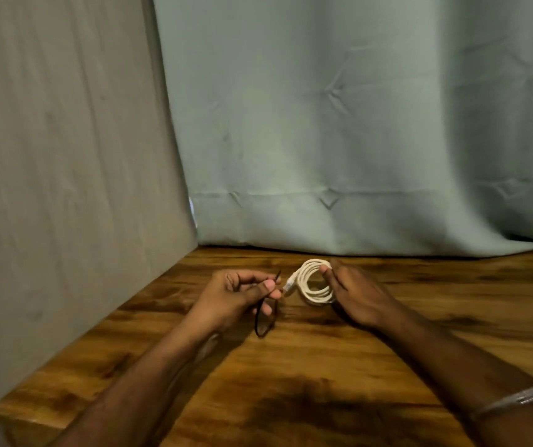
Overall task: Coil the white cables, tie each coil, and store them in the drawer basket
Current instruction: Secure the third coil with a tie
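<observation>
Wooden tabletop (291, 375): warm brown grain with dark streaks, one large dark patch toward its near edge. Pale green curtain (339, 124) hangs behind the tabletop's far edge, hem touching the wood, a stitched seam running across just above the hem, a few creases higher up. Plain grey-beige wall panel (59, 156) runs along the tabletop's left edge and meets the curtain at the far-left corner.
</observation>
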Action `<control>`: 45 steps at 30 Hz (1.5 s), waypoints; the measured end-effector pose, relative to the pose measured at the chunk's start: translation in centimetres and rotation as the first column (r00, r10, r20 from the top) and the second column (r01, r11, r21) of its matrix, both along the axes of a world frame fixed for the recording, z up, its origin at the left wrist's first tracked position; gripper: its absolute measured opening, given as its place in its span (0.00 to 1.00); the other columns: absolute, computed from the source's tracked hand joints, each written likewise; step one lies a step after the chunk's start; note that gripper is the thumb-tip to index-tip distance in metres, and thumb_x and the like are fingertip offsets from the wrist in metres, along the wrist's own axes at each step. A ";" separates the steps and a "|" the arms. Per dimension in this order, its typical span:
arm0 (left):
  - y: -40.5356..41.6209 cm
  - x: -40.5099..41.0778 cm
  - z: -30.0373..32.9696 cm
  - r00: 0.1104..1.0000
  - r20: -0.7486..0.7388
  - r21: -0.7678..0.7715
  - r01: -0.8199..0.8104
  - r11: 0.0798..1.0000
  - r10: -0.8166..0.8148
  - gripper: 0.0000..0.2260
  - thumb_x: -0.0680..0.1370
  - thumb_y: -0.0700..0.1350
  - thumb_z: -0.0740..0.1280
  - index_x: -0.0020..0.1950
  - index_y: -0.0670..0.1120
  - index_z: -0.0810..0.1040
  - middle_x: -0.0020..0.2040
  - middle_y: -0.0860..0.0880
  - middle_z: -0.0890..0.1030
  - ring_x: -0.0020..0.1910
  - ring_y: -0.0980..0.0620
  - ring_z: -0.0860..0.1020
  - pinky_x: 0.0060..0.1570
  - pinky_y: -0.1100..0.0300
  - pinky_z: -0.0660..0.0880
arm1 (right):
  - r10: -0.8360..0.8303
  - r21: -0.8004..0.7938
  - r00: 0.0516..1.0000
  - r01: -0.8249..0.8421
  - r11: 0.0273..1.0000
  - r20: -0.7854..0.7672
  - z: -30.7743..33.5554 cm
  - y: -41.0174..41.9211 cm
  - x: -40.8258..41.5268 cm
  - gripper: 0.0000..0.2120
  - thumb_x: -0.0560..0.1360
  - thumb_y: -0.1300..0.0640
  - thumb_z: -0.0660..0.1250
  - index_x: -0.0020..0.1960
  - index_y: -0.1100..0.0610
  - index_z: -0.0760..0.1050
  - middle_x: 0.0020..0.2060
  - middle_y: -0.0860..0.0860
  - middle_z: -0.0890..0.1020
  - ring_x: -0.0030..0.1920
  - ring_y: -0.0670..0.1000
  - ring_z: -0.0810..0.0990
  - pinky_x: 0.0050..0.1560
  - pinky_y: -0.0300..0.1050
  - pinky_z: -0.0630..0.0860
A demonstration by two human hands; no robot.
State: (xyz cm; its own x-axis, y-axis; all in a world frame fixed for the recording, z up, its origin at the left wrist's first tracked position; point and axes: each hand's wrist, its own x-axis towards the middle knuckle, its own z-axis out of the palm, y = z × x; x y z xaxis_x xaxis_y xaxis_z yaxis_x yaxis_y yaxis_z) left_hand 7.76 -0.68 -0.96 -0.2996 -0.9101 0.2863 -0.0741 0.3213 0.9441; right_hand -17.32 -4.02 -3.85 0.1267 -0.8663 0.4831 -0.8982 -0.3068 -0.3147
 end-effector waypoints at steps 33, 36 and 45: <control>-2.7 -11.0 -1.4 0.783 -0.606 0.459 0.198 0.866 0.142 0.10 0.79 0.51 0.68 0.41 0.48 0.79 0.28 0.55 0.72 0.17 0.61 0.62 0.16 0.70 0.56 | 0.067 -0.176 0.990 -0.045 0.983 0.122 0.8 0.7 2.0 0.09 0.86 0.47 0.54 0.49 0.50 0.63 0.48 0.53 0.78 0.47 0.58 0.79 0.41 0.50 0.67; -2.7 -10.9 -1.1 0.731 -0.667 0.437 0.230 0.870 0.142 0.14 0.78 0.53 0.69 0.36 0.47 0.74 0.30 0.54 0.73 0.16 0.61 0.62 0.15 0.69 0.56 | 0.077 -0.183 0.992 -0.058 0.981 0.102 0.8 0.7 2.6 0.07 0.86 0.49 0.54 0.50 0.48 0.62 0.47 0.48 0.73 0.46 0.57 0.78 0.42 0.51 0.69; -3.4 -10.3 -1.1 0.724 -0.641 0.524 0.173 0.834 0.253 0.18 0.75 0.52 0.74 0.30 0.50 0.71 0.21 0.53 0.67 0.15 0.59 0.59 0.17 0.70 0.56 | 0.125 -0.204 0.986 -0.101 0.974 0.107 0.2 0.6 3.8 0.04 0.86 0.48 0.56 0.55 0.46 0.67 0.48 0.46 0.76 0.47 0.53 0.79 0.42 0.50 0.70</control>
State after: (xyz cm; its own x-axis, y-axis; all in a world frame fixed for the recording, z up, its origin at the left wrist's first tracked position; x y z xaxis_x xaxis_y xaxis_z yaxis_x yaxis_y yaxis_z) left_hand -2.49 -4.07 -2.05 -0.1830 -0.9752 -0.1242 0.6319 -0.2134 0.7451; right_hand -13.57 -3.45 -3.64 0.1498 -0.7358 0.6604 -0.8144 -0.4706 -0.3396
